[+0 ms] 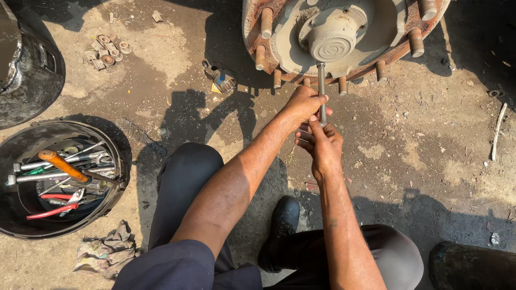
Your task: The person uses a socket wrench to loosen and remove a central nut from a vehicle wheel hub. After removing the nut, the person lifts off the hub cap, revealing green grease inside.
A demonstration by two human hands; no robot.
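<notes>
Dusty, oil-stained dirt ground (430, 161), with one round black tub of hand tools (56, 177) and one grey rag (105, 252). Left hand (303, 104) and right hand (321, 142) both clamped round one slim steel rod (321, 80), upright against one rusty studded wheel hub (336, 35).

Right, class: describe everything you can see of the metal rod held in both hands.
The slim, grey, straight metal rod stands nearly upright in the picture. Its top end meets the underside of the dusty round hub cap on the rusty studded wheel hub. The left hand wraps its middle; the right hand clasps its lower end, which is hidden.
</notes>
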